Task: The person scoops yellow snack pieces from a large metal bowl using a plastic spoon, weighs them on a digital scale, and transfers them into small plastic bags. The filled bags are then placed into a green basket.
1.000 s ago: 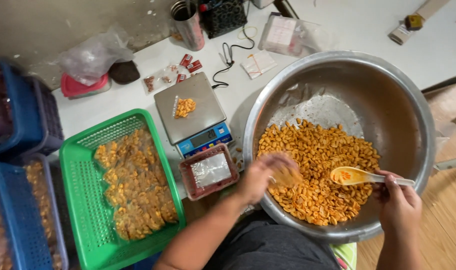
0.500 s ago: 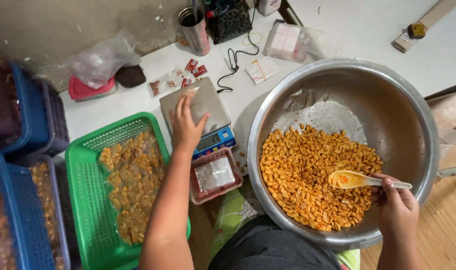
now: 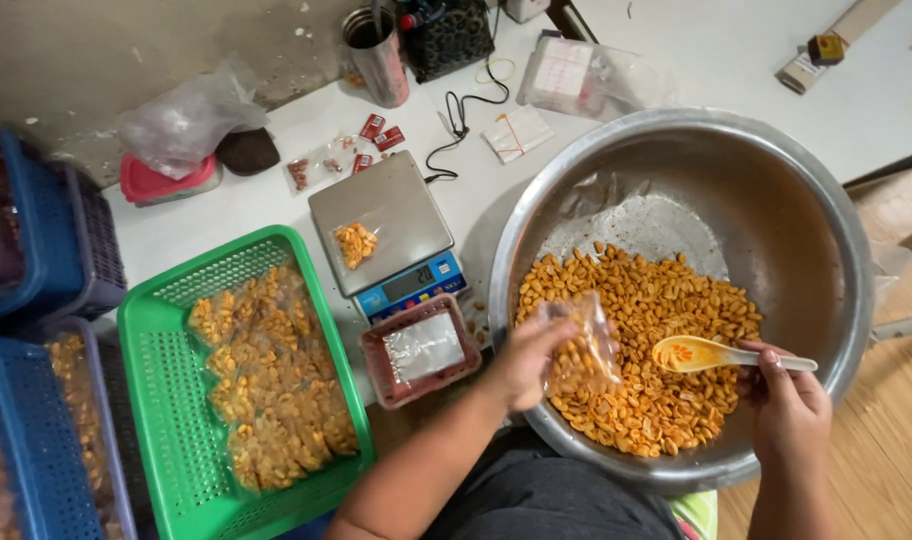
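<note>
Since half a second ago, the left hand [image 3: 524, 362] has come away from the scale [image 3: 384, 232] and back over the big steel bowl [image 3: 826, 240], and a small filled packet [image 3: 355, 243] now lies on the scale's plate.

Far to the left of that hand sit blue baskets [image 3: 36, 250], then a green basket [image 3: 161, 400] heaped with sealed packets of nuts [image 3: 271, 390]. Just left of the hand, on the white counter [image 3: 256, 205], is a small red tray [image 3: 421, 350] of empty bags, with the scale beyond it. The left hand's fingers pinch a clear plastic bag [image 3: 581, 345], part full of nuts, and hold it above the orange peanuts [image 3: 646, 340] inside the bowl.

To its right, the right hand [image 3: 788, 400] is closed around the handle of a yellow spoon [image 3: 711, 354], whose scoop rests on the peanuts just beside the bag.
</note>
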